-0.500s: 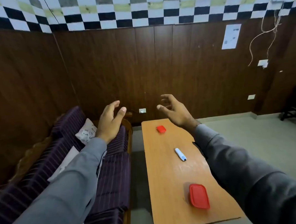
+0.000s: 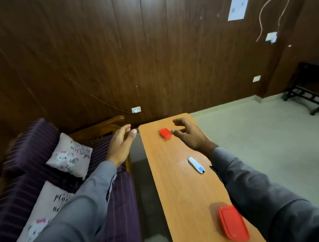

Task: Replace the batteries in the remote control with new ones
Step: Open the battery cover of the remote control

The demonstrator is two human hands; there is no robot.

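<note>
Landmark: the long orange table [image 2: 185, 201], everything below is placed relative to it.

Remote: white remote control [image 2: 196, 165] with a blue patch, lying flat around the middle of the table, angled across it. Nobody's touching it, back cover looks untouched, so I'd say the job hasn't really started.

Right hand: right hand [image 2: 189, 133] hovers over the far end of the table, fingers spread and loosely curled, holding nothing. Thumb tip sits just beside the small red box [image 2: 165, 133]. My guess is it's going for that box first, maybe that's where the fresh batteries are, can't see inside though.

Left hand: left hand [image 2: 120, 145] is off the table's left edge, over the gap by the sofa [image 2: 25, 143]. Relaxed, fingers loose, empty. Looks like it's just waiting to help.

Near end: bigger red lidded container [image 2: 233, 222], lid on, well apart from the remote. Possibly for the old cells, just a guess.

Count: 1 remote, 2 red containers (one small, one bigger), 2 hands, 0 batteries visible anywhere.

Off the table: 2 cartoon-cat cushions [image 2: 70, 156] on the sofa to the left.
</note>
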